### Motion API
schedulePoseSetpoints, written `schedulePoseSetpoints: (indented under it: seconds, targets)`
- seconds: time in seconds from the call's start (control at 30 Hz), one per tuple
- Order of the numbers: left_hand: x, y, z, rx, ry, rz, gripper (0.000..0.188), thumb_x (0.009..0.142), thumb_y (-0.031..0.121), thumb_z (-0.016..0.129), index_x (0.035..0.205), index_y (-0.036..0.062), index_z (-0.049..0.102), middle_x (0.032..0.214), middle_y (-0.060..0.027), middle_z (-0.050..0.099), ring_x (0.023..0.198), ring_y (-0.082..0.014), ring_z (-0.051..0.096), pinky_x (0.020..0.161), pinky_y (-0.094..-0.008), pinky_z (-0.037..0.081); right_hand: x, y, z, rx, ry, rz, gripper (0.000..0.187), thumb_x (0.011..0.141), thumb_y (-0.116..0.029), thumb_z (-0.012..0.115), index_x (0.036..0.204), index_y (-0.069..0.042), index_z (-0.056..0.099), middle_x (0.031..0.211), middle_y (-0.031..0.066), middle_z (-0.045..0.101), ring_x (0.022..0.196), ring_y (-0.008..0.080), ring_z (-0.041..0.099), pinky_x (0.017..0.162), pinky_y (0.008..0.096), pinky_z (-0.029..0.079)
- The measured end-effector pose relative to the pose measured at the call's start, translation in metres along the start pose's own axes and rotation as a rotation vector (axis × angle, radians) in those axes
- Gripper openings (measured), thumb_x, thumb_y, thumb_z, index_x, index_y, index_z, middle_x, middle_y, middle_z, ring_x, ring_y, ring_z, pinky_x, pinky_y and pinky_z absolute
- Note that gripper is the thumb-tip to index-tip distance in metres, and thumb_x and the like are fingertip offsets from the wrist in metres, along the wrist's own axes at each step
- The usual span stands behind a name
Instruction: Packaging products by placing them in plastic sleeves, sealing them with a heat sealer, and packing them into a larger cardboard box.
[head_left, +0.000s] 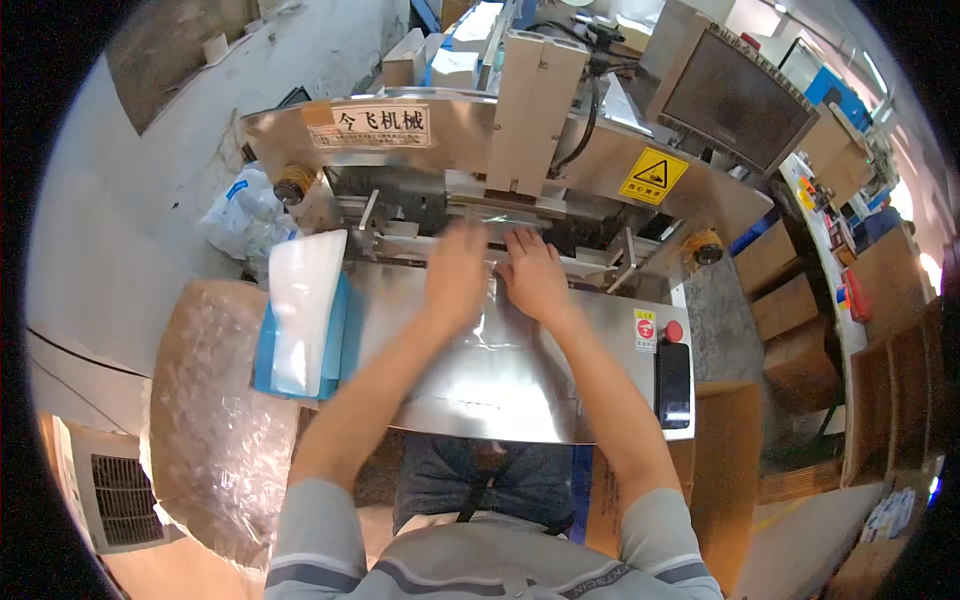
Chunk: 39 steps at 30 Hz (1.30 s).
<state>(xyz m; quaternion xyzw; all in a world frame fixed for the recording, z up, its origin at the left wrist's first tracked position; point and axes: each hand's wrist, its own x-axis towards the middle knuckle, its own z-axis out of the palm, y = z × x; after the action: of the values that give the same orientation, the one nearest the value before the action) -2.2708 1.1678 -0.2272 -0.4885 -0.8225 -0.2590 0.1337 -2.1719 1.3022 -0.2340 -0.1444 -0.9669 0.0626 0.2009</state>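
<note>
My left hand (pixel 458 268), smeared by motion, is over the far edge of the steel worktable (pixel 500 400), at the slot of a machine. Beside it on the right, my right hand (pixel 535 275) lies with its fingers stretched forward, palm down. A clear plastic film or bag (pixel 488 320) shows between and below the hands on the metal. Its far end reaches under the machine's upright column (pixel 535 110), close to my fingertips. Glare and my hands hide much of the film.
A blue tray (pixel 265 360) with white sheets (pixel 305 300) stands at the table's left. Further left, a carton (pixel 180 330) holds clear plastic bags. A red button (pixel 673 331) and black phone (pixel 674 385) sit at the right. Metal brackets (pixel 622 262) flank the slot; a monitor (pixel 740 95) stands behind.
</note>
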Motion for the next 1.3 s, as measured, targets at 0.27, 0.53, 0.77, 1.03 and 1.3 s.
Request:
schedulePoseSetpoints:
  seconds: [0.27,0.53,0.77,1.03,1.3]
  targets:
    - [-0.155,0.058,-0.019,-0.081,-0.16,-0.011,0.071,0.092,0.048,0.062,0.139,-0.0025,0.05,0.149,-0.0282,0.041,0.143,-0.044,0.033,0.116,-0.063,0.02,0.006,-0.008,-0.007,0.002,-0.074,0.019,0.054,0.091,-0.026,0.065,0.136,0.001,0.052,0.145,0.0207,0.05,0.135,0.0385,0.047,0.106,0.0521,0.042]
    - [-0.161,0.06,-0.017,-0.099,-0.059,-0.041,0.069,0.091,0.045,0.064,0.138,-0.0027,0.051,0.145,-0.0287,0.044,0.141,-0.0445,0.034,0.116,-0.0639,0.018,0.008,-0.004,-0.005,-0.007,-0.13,0.025,0.054,0.092,-0.027,0.063,0.139,-0.003,0.051,0.147,0.0155,0.05,0.139,0.0341,0.044,0.108,0.0526,0.04]
    - [-0.16,0.064,-0.021,-0.053,-0.061,-0.054,0.067,0.09,0.044,0.066,0.136,-0.0031,0.052,0.142,-0.0275,0.046,0.139,-0.047,0.035,0.113,-0.0675,0.019,0.018,-0.002,-0.018,0.01,-0.026,-0.015,0.042,0.092,-0.026,0.063,0.126,-0.002,0.059,0.119,0.0187,0.066,0.116,0.0369,0.061,0.097,0.0542,0.045]
    - [-0.162,0.063,-0.023,-0.166,-0.059,-0.099,0.067,0.085,0.036,0.073,0.135,-0.0032,0.05,0.137,-0.0259,0.047,0.135,-0.0463,0.037,0.112,-0.0661,0.023,0.038,-0.008,-0.029,-0.076,-0.072,0.044,0.045,0.093,-0.024,0.061,0.131,-0.002,0.055,0.111,0.0236,0.069,0.109,0.0412,0.063,0.093,0.0553,0.048]
    - [-0.158,0.059,-0.025,-0.2,0.214,-0.199,0.087,0.086,0.036,0.073,0.149,-0.005,0.029,0.153,-0.0343,0.026,0.144,-0.052,0.023,0.115,-0.0651,0.017,0.051,0.001,-0.032,-0.111,-0.135,0.044,0.048,0.096,-0.028,0.056,0.137,-0.004,0.049,0.116,0.0272,0.066,0.116,0.0413,0.061,0.098,0.0545,0.046]
